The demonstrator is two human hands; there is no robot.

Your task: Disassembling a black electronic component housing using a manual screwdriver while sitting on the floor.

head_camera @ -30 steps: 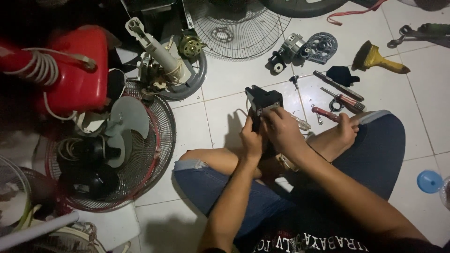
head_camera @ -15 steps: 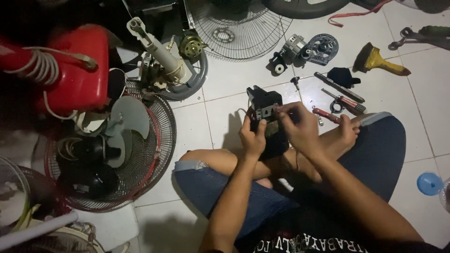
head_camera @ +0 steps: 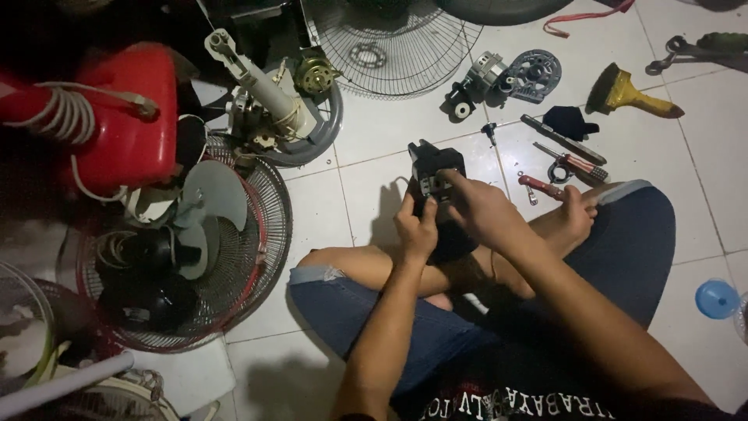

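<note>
The left hand (head_camera: 417, 226) wraps around the lower side of a black fan part (head_camera: 433, 173), a blocky plastic housing, and grasps it from below and from the left. The right hand (head_camera: 479, 209) comes over the top of the same piece, fingertips pinched on its pale front face, where a small fitting seems to sit; what exactly they grip is too small to tell. The housing is held up in front of the person's crossed legs, above the white tiled floor (head_camera: 366, 195), not resting on it.

It looks like hard moulded plastic: stiff, fairly light unless a motor sits inside, with edges and corners that give a sure hold. The body itself is the safe place to grip; thin tabs, and any wires trailing from it, would likely be the fragile parts.

Just beyond the hands, on the floor, lie a screwdriver (head_camera: 493, 144), red-handled pliers (head_camera: 539, 186), a second long tool (head_camera: 562, 139) and a dark cloth (head_camera: 569, 122). Farther out are a yellow-handled brush (head_camera: 633, 95), a small grey motor assembly (head_camera: 510, 76) and a wire fan grille (head_camera: 393, 47). To the left sit a fan stand with its base (head_camera: 273, 109), a red-rimmed fan cage with a pale blade (head_camera: 204, 234) and a red fan body (head_camera: 128, 117).
</note>
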